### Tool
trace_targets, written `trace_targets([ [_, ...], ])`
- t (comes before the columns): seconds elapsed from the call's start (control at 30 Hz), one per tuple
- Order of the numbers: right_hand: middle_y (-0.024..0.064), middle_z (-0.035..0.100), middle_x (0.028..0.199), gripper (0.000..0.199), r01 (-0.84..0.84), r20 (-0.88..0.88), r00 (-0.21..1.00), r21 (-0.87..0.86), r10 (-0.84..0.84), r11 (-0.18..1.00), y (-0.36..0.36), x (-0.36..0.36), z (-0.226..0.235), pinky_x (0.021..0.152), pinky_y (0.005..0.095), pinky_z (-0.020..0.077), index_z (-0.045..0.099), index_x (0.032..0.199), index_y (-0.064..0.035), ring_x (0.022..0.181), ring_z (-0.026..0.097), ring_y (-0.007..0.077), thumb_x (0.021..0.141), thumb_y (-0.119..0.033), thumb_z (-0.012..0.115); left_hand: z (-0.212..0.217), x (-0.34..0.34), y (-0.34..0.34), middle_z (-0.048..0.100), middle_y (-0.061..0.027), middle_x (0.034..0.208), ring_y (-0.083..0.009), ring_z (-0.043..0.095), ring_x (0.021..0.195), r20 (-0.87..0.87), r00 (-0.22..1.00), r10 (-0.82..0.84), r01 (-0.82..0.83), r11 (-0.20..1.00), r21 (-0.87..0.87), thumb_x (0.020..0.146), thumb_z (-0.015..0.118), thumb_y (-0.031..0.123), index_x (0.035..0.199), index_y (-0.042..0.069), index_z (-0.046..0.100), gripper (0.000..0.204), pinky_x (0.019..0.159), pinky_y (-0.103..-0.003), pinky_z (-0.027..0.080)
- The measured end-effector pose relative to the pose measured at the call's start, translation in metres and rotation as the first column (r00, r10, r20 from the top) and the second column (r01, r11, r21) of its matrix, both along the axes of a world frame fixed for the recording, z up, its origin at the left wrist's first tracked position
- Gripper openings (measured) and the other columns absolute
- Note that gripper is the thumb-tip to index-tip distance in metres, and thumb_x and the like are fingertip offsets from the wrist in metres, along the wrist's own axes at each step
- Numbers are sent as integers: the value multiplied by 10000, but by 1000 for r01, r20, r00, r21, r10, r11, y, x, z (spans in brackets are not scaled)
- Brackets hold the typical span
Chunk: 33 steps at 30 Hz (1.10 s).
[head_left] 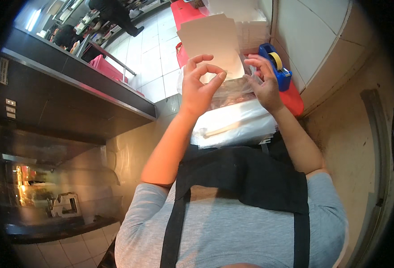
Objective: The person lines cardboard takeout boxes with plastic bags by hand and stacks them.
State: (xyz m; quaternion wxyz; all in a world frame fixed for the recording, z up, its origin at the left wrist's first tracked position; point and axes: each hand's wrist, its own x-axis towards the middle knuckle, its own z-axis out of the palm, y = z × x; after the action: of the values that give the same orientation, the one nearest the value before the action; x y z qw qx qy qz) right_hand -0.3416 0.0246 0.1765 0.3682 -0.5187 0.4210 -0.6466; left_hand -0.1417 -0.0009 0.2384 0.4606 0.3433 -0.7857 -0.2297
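My left hand [199, 85] hovers over the stack with thumb and forefinger pinched together; whatever may be between the tips is too small to make out. Across from it, my right hand [267, 87] has its thumb and fingers closed on a clear plastic bag [252, 70]. Beyond both hands stands a white cardboard box [208, 38], its lid raised. Closer to my body lies a stack of clear plastic bags [235, 123]. A blue tape dispenser [282, 79] with a yellow-cored roll is just right of my right hand.
A red surface [294, 99] shows under the things. Behind the open box are stacked white boxes [254, 36]. A tiled wall [311, 27] bounds the right side, a dark metal-edged counter [71, 94] the left. Another person [114, 15] stands far off at the upper left.
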Motion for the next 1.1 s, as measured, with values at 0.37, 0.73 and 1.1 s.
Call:
trace_targets([
  [0.37,114,490,1275,215,-101,-561,771,-575,-302,812,4,7,24,934,389,406,619,938,-161,1180,462,290,757,-120,728,-11,6,-15,482,-126,1257,-293,416,1209,-47,997,-57,66,974,218,741,708,186,874,131,712,144,1032,-427,303],
  [0.73,79,335,1358,398,-171,56,983,-57,174,984,-3,23,8,975,334,352,453,1112,-138,1234,391,189,772,-12,620,-5,4,-5,443,-116,1324,-331,345,1262,165,986,20,3,991,-134,707,665,117,970,180,704,274,1069,-462,253],
  [1.1,81,425,1299,374,-544,686,683,249,251,801,-6,21,11,928,424,392,412,1189,-141,1149,459,194,843,-50,521,-23,-1,-3,499,-36,1284,-334,315,1306,297,919,259,-43,814,-579,686,743,225,838,248,716,156,1035,-545,176],
])
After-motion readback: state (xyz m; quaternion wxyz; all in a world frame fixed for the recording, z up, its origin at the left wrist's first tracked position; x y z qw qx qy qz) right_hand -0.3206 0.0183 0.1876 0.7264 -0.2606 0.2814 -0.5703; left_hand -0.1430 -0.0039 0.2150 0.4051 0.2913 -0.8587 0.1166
